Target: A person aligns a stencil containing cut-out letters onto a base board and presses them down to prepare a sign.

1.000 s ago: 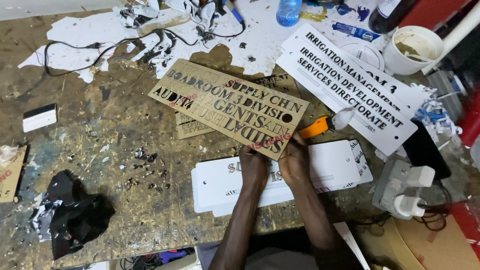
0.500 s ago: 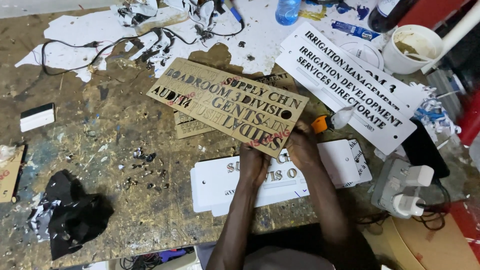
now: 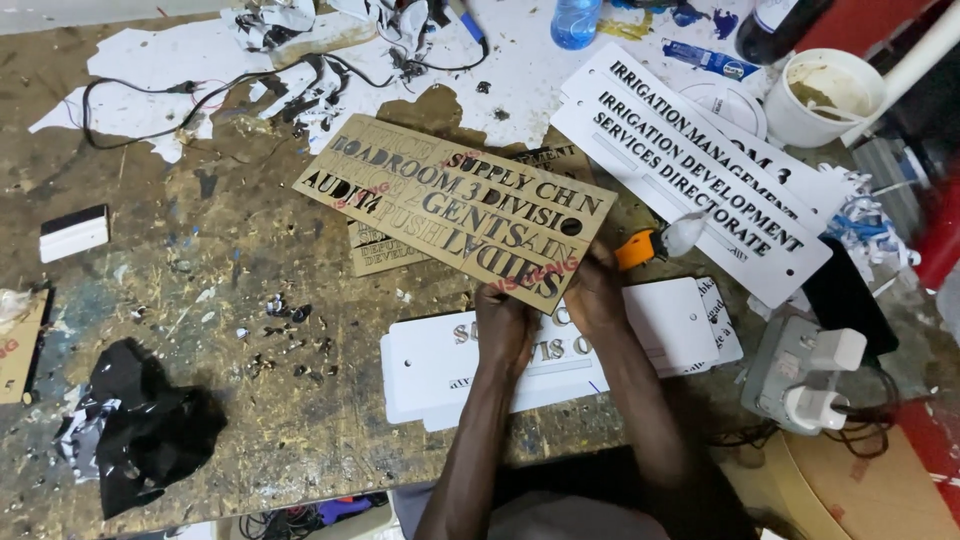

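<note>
My left hand rests with curled fingers on a white sign plate with dark letters, lying at the bench's near edge. My right hand is just to its right on the same plate, fingertips at the lower corner of a tan cut-out letter board. Whatever its fingers pinch is hidden. An orange-handled knife lies just right of that hand, apart from it.
Long white lettered signs lie at the right, with a white cup and blue bottle behind. A grey plug adapter, black crumpled plastic, a small white block and black cables also sit on the worn bench.
My right hand has shifted a little up and to the right, away from the left hand, toward the tan board's corner. The left hand has stayed on the white plate.
</note>
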